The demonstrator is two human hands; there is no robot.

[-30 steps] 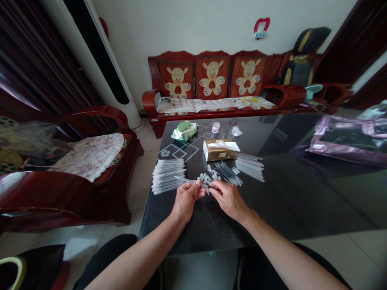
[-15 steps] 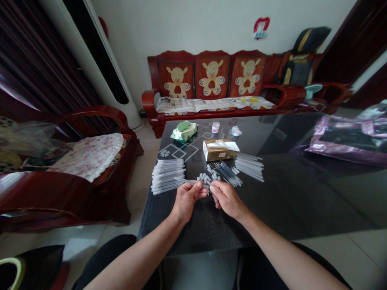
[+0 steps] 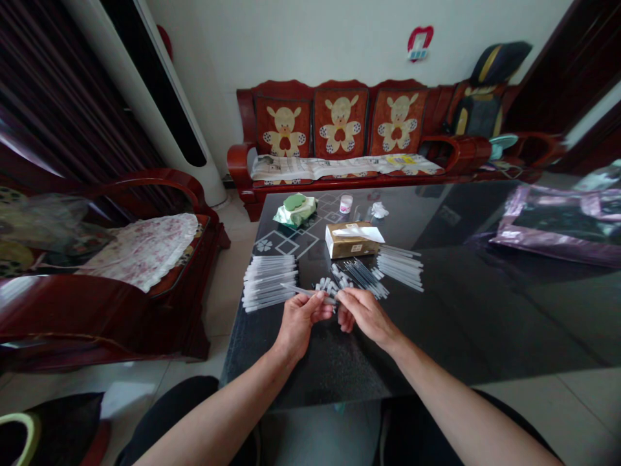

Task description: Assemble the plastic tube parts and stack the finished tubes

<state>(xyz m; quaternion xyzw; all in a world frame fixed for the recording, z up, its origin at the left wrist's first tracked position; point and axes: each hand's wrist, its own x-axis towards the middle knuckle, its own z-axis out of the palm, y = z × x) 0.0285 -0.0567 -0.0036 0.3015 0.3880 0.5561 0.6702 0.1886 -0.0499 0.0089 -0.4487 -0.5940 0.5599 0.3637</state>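
Observation:
My left hand (image 3: 299,320) pinches a thin clear plastic tube (image 3: 299,290) that points left, just above the dark glass table (image 3: 436,323). My right hand (image 3: 363,314) meets it from the right, its fingers pinched at the tube's near end on a small part I cannot make out. Just beyond my fingers lies a heap of small white caps (image 3: 334,283) beside a bundle of dark thin sticks (image 3: 366,278). A neat stack of clear tubes (image 3: 268,282) lies to the left. Another row of white tubes (image 3: 400,266) lies to the right.
A brown tissue box (image 3: 352,240) stands behind the parts, with a green wipes pack (image 3: 295,210) and a small white pot (image 3: 346,204) farther back. A pink-edged bag (image 3: 563,223) lies at the far right. Red wooden seats stand left and behind the table.
My right hand has shifted slightly left and closed in on the tube's end. The left hand has barely moved.

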